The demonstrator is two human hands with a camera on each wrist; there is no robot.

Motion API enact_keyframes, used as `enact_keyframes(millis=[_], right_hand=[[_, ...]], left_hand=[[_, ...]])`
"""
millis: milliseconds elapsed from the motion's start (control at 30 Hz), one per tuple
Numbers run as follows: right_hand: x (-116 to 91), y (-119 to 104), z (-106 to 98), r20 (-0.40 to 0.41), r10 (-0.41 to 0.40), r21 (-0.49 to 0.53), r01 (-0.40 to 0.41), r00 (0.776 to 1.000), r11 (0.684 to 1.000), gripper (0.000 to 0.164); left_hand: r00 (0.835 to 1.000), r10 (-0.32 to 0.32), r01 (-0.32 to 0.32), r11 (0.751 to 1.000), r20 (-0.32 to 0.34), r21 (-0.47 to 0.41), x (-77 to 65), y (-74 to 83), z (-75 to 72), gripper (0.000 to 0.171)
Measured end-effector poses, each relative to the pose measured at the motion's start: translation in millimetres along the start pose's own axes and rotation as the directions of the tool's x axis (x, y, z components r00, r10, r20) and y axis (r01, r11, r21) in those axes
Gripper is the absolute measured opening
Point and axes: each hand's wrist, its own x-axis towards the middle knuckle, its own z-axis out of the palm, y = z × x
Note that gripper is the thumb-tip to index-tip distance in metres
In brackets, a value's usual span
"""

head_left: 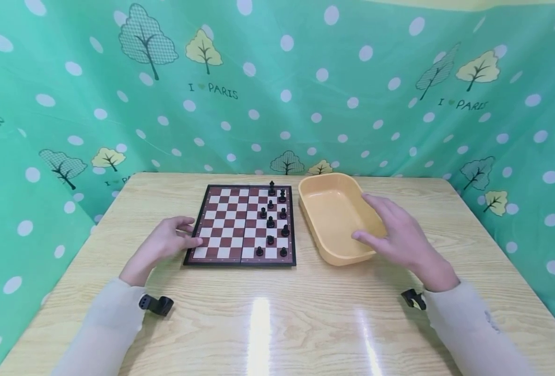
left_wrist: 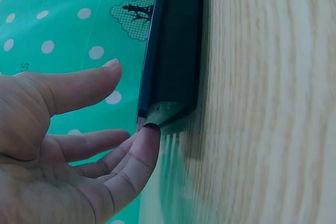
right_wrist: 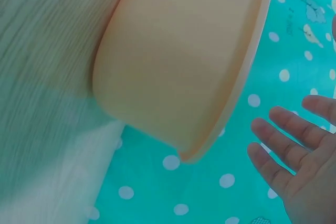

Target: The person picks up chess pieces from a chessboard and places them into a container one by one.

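Note:
A folding chessboard (head_left: 225,224) with a black rim lies on the table, and black chess pieces (head_left: 270,222) stand along its right side. My left hand (head_left: 166,239) is at the board's left edge, thumb over the front corner area. In the left wrist view the fingers (left_wrist: 137,166) touch the end of the board's dark side (left_wrist: 176,40), while the thumb stays apart from it. My right hand (head_left: 401,237) hovers over the right side of a yellow-orange plastic basin (head_left: 312,222), holding nothing. In the right wrist view its fingers (right_wrist: 286,142) are spread, clear of the basin's rim.
The wooden table (head_left: 211,318) reaches back to a green dotted curtain (head_left: 277,104). Between board and basin there is a narrow gap. A black strap device (head_left: 156,304) sits on the left wrist and another (head_left: 413,299) on the right.

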Motion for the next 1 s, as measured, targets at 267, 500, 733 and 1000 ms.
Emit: enact_keyframes(millis=[267, 500, 733, 1000], right_hand=[[8, -12, 5, 0.013, 0.021, 0.031, -0.021, 1.0, 0.999, 0.081], [16, -28, 8, -0.007, 0.006, 0.113, -0.005, 1.0, 0.994, 0.08], [25, -44, 14, -0.037, -0.026, 0.21, 0.033, 0.999, 0.977, 0.074], [33, -66, 25, -0.048, -0.042, 0.266, 0.053, 0.998, 0.962, 0.06]], left_hand=[[1.0, -0.019, 0.019, 1.0, 0.009, 0.008, 2.3, -5.5, 0.9, 0.074], [1.0, -0.012, 0.012, 1.0, 0.016, 0.01, 5.4, -8.0, 2.2, 0.078], [1.0, 0.002, -0.002, 1.0, 0.015, 0.011, 7.6, -8.3, 2.7, 0.076], [1.0, -0.017, 0.016, 0.999, 0.018, 0.028, 7.1, -9.0, 3.6, 0.075]])
